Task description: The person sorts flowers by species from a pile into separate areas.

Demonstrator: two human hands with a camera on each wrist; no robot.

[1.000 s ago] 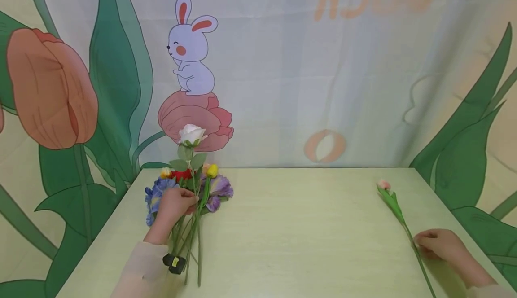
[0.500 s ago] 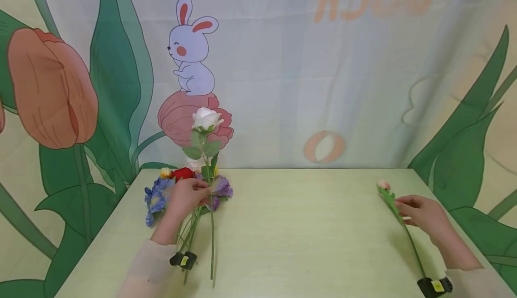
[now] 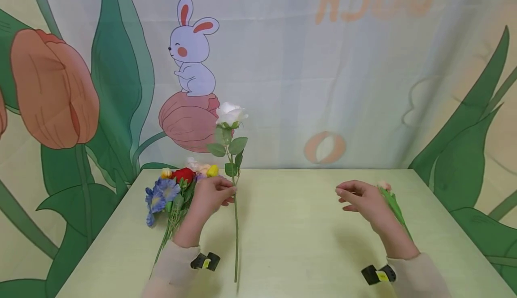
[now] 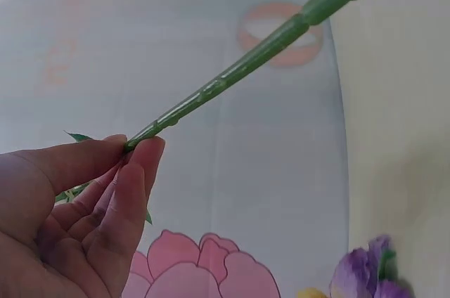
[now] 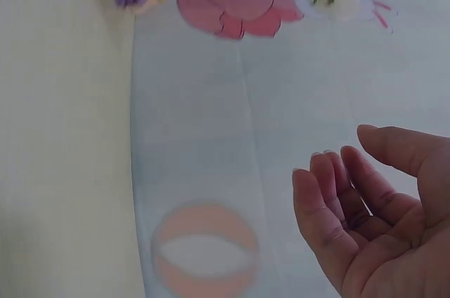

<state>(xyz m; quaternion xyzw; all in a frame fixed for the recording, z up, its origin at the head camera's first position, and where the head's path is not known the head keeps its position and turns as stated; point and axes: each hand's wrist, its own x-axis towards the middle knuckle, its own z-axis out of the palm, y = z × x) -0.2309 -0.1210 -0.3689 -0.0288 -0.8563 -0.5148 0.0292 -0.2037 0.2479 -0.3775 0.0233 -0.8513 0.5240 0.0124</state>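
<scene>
a single artificial white rose with a long, slim green stem [image 3: 231, 115] is held near upright over the pale, smooth-topped desk [image 3: 288, 235], left of centre, just beside the heap where a ruffled blue flower [image 3: 163, 192], a full red bloom [image 3: 184, 175] and a small yellow bud [image 3: 212, 170] are gathered. for the rose to be handled well, the stem should be pinched firmly but not crushed, below the broad green leaves [image 3: 238, 145], and the bloom kept high so that no leaf is snagged on the heap. whether the stem's foot is touching the desk cannot be told.

by the left hand [image 3: 208, 203] the stem is pinched between thumb and fingertips, with almost no gap left. by the right hand [image 3: 365, 201] nothing is held: its fingers are softly bent, with a moderate gap left between thumb and fingers. behind its wrist, a pale pink tulip with green leaves [image 3: 392, 203] is partly hidden.
</scene>
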